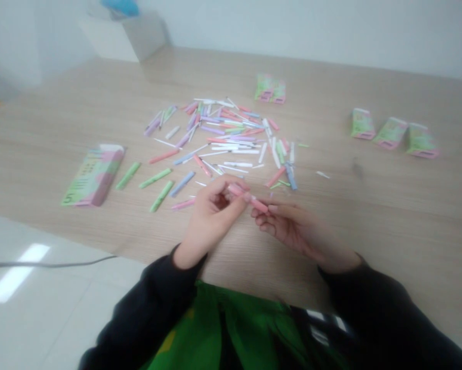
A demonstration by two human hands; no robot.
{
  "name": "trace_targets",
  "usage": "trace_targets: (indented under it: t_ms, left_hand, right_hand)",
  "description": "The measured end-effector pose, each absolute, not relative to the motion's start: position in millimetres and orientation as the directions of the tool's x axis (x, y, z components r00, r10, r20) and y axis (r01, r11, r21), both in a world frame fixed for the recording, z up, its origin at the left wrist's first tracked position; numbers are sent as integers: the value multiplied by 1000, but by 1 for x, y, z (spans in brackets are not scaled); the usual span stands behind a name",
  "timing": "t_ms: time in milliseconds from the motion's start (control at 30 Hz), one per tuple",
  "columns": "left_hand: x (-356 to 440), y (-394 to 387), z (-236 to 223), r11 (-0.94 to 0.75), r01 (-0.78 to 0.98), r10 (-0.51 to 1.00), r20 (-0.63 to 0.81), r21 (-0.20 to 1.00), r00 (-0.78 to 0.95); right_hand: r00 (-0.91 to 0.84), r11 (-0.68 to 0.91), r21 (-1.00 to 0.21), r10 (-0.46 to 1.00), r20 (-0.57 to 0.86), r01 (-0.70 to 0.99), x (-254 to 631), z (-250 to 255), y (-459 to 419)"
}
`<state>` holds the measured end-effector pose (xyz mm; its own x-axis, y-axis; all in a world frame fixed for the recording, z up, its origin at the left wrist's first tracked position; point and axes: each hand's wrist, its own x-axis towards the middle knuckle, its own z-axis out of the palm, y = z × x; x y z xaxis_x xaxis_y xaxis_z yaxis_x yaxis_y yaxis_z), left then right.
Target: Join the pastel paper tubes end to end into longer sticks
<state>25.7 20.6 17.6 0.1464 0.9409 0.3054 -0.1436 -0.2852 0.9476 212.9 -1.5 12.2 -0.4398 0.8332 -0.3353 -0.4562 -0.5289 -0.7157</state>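
Between my two hands is a slim pink pen (259,205), with a short pale section showing midway along it. My left hand (215,208) pinches the pen's upper left end between thumb and fingers. At the lower right end, the fingertips of my right hand (296,226) are closed on it. Just beyond my hands spreads a loose pile of pen parts (231,136) in pink, purple, blue, green and white, with thin white sticks among them. Several green pens (162,196) and a blue pen (182,184) lie left of my left hand. The picture is slightly blurred.
A larger green and pink box (94,176) lies at the left of the wooden table (369,216). Small boxes of similar colours stand at the back (270,89) and at the right (391,132). A white container (130,38) is at the far left corner. A cable (61,265) crosses the floor.
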Motion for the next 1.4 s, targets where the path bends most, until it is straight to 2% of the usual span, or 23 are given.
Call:
trace_targets:
  t_ms: [200, 333, 433, 500, 633, 733, 867, 1067, 1167, 1267, 1333, 1400]
  left_hand:
    - [20, 28, 9, -220, -298, 969, 244, 929, 43]
    - [16, 29, 13, -151, -279, 988, 151, 948, -21]
    - [14, 28, 16, -125, -226, 991, 112, 966, -72]
    - [15, 25, 17, -66, -152, 997, 72, 986, 33]
    - [23, 17, 13, 68, 20, 881, -69, 997, 468]
    - [29, 12, 12, 122, 22, 786, -110, 992, 609]
    - [29, 12, 16, 74, 51, 811, -90, 996, 578]
    - [30, 10, 17, 114, 25, 825, -109, 993, 554]
    - [30, 12, 14, 79, 26, 841, -81, 997, 536]
    - [25, 21, 18, -46, 172, 875, -43, 984, 482]
    - [20, 33, 23, -173, 327, 901, 15, 929, 433]
    - [17, 49, 28, -247, 472, 909, 34, 846, 415]
  right_hand:
    - [-404, -518, -730, 844, -353, -445, 216, 18, -2]
    - [-343, -454, -797, 880, -329, -399, 218, 15, -1]
    - [-235, -324, -873, 939, -250, -364, 220, 10, 2]
    - [-154, -204, -929, 974, -163, -308, 221, 8, 3]
    - [-74, 14, -996, 997, 21, -88, 218, 9, 0]
    - [-89, 106, -993, 991, 101, 55, 215, 11, -5]
    - [-150, 119, -989, 983, 105, 88, 212, 11, -10]
    - [-142, 99, -994, 984, 104, -38, 208, 17, -12]
    - [-178, 138, -990, 974, 141, -30, 211, 21, -12]
    - [-133, 171, -982, 978, 159, 81, 224, 21, -11]
    - [-96, 180, -960, 982, 163, 214, 239, 20, -9]
    - [-132, 167, -920, 983, 127, 356, 255, 16, -6]
